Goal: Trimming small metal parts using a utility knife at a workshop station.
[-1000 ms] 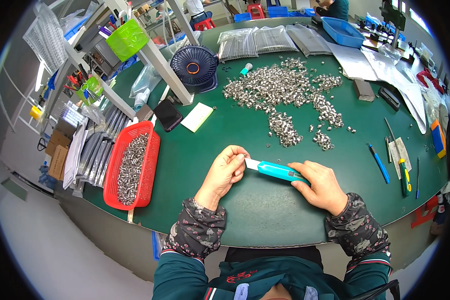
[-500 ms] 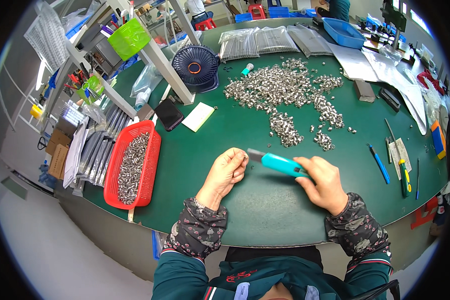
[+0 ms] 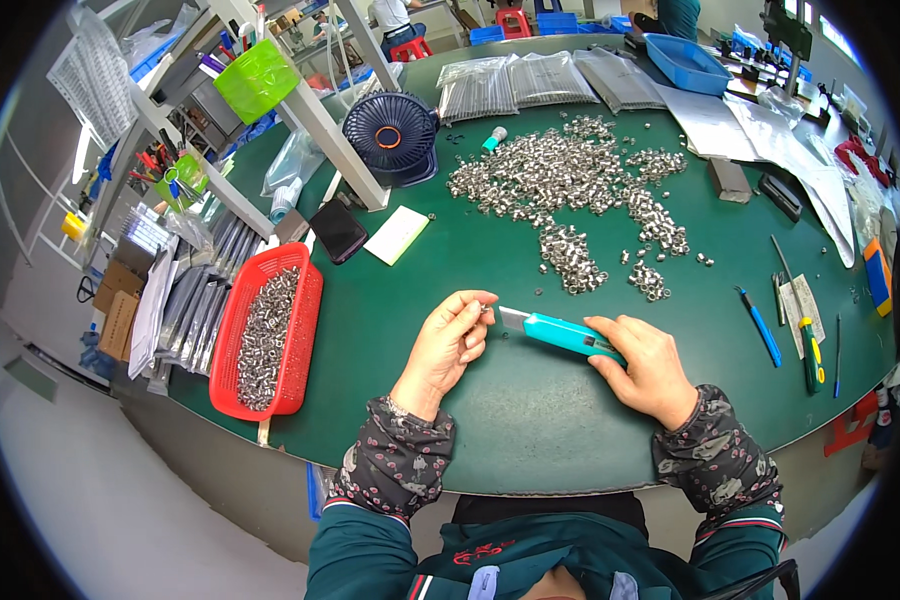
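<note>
My left hand (image 3: 448,345) is closed, with a small silver metal ring (image 3: 485,309) pinched between thumb and forefinger. In my right hand (image 3: 646,368) is a teal utility knife (image 3: 567,334), its blade out and pointing left. The blade tip sits just right of the ring, with a narrow gap between them. Beyond my hands a large heap of similar metal rings (image 3: 560,170) spreads over the green table (image 3: 510,420). More rings lie in a red plastic basket (image 3: 313,300) at my left.
A phone (image 3: 338,231), a yellow notepad (image 3: 397,234) and a dark fan (image 3: 390,135) stand at the left. At the right lie a blue pen-like tool (image 3: 759,327) and a yellow-green screwdriver (image 3: 810,355). Bagged tubes (image 3: 478,88) and a blue tray (image 3: 686,66) line the back.
The knife blade has moved slightly away from the ring, down and to the right. My left fingers have shifted, and the ring shows more clearly.
</note>
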A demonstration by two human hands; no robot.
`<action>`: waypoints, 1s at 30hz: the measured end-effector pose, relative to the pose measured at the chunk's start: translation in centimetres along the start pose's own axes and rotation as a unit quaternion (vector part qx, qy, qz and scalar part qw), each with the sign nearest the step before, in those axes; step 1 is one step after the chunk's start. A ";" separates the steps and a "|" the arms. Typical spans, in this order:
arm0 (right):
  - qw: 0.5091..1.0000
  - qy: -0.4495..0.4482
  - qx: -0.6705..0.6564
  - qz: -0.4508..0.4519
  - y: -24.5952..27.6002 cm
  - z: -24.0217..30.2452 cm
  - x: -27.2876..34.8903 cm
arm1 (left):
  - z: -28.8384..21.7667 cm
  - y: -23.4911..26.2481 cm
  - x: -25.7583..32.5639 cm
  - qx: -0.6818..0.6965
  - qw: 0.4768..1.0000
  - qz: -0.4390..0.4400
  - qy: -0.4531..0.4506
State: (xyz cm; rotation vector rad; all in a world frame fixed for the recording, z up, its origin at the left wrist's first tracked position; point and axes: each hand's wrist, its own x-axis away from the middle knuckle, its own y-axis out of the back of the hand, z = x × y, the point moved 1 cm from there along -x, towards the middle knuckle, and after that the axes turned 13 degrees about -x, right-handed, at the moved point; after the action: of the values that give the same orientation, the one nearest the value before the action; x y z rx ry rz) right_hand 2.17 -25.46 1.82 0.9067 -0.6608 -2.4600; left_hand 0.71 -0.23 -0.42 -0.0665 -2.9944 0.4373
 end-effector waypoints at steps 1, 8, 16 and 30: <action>1.000 -0.001 0.000 -0.001 0.0 0.0 0.1 | 0.0 -0.1 0.0 0.002 1.000 0.006 -0.001; 0.998 -0.026 -0.057 0.026 -0.2 -0.2 0.2 | 0.5 0.2 0.0 -0.013 1.000 0.001 -0.014; 1.000 -0.004 -0.023 0.020 -0.2 -0.1 0.0 | 0.3 -0.3 0.3 -0.057 0.998 -0.017 0.011; 0.994 0.030 0.105 -0.009 -0.1 -0.5 0.4 | 0.3 0.0 0.1 -0.011 0.999 -0.029 0.027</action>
State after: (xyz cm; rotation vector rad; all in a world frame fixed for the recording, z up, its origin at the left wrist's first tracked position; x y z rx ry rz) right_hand 2.22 -25.70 1.24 1.0643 -0.9063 -2.4016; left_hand 0.56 -0.34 -0.71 0.0075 -2.9404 0.3892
